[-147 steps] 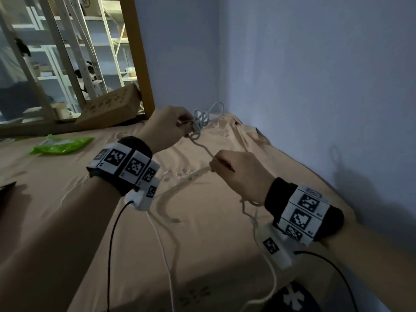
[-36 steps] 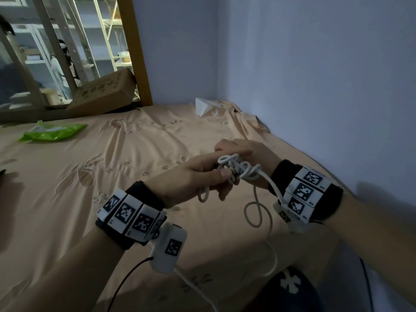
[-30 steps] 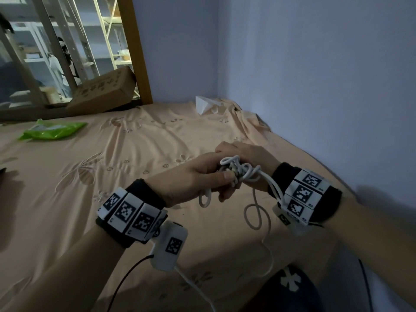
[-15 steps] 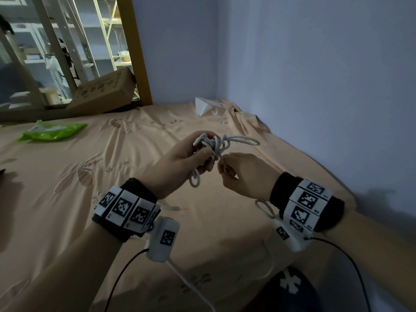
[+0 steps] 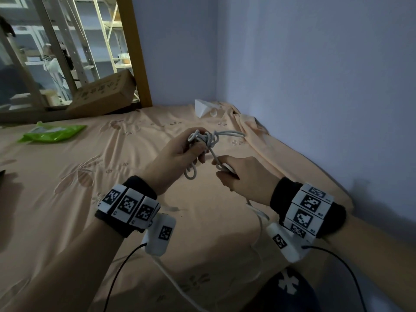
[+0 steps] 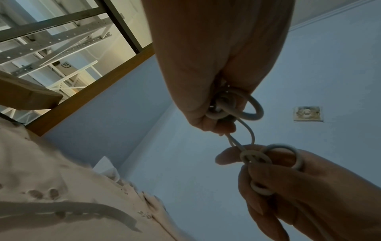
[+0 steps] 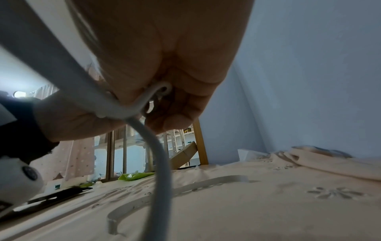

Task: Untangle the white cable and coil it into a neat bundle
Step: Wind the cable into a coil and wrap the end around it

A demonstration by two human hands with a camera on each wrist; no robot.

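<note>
since half a second ago the hands have barely shifted; the right hand [image 5: 245,176] has drawn slightly back from the left hand [image 5: 180,154], and a short run of white cable [image 5: 208,140] now stretches taut between them; the left hand's fingers curl round the main tangle, held in the air above the bed sheet [image 5: 78,181], with one loop hanging below the fist and another arcing out toward the wall [image 5: 326,86]; the right hand's thumb and fingers pinch a smaller knot, seen from the left wrist as a tight ring with a loop round a finger; the rest of the cable trails from under the right wrist down onto the sheet.

the likely trouble: pulling the two hands further apart with the strand already taut would, i judge, cinch both knots instead of freeing them; the loop caught round the right finger could bind too; the slack tail on the sheet might snag on the wrist camera leads that hang nearby.

room to move: the wall stands close on the right, so wide pulls that way are cramped; the sheet opens broadly to the left, with a green packet [image 5: 54,134] and a cardboard box [image 5: 103,95] well apart from the hands; the bed's near edge lies just below the wrists.
</note>
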